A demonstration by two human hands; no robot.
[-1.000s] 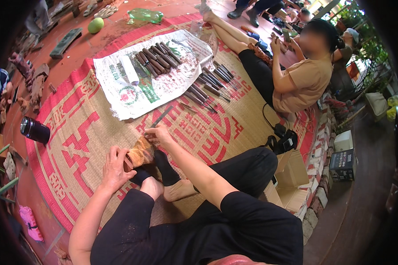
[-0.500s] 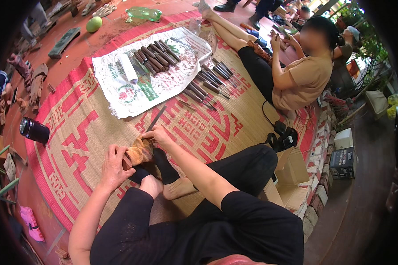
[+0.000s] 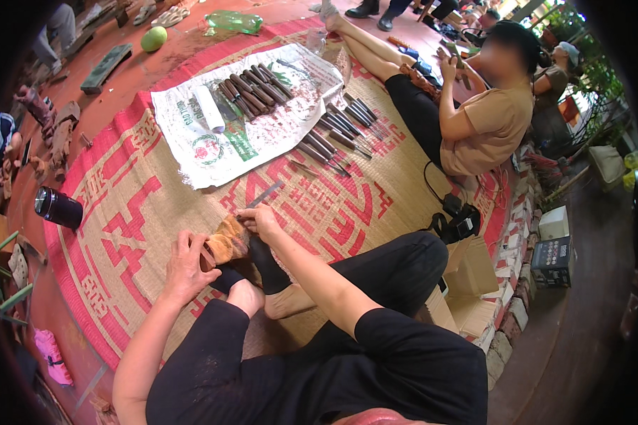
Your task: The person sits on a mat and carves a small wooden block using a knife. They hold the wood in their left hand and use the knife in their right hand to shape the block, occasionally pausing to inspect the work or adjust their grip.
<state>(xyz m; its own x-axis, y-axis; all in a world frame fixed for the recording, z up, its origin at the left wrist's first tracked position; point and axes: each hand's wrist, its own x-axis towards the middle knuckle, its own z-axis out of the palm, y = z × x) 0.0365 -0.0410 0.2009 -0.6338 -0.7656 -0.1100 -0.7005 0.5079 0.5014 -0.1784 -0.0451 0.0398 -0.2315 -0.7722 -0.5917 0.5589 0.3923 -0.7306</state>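
Observation:
My left hand is closed round the lower end of a carved wooden piece, yellowish brown with a rounded, ridged surface. It rests between my feet, by the black socks. In my right hand is a slim, flat, grey metal file, gripped near its lower end beside the wood's upper right side. Its free end points up and to the right over the mat. My fingers hide the part of the file nearest the wood, so contact between them is unclear.
Beyond my hands, dark-handled carving chisels lie on a white printed sack, more on the woven mat. A black tumbler stands left. A camera and cardboard box sit right. A co-worker sits far right.
The file has swung from steep to flatter, its free end moving right and down. My right hand has shifted slightly right and down. My left hand keeps its hold on the wood.

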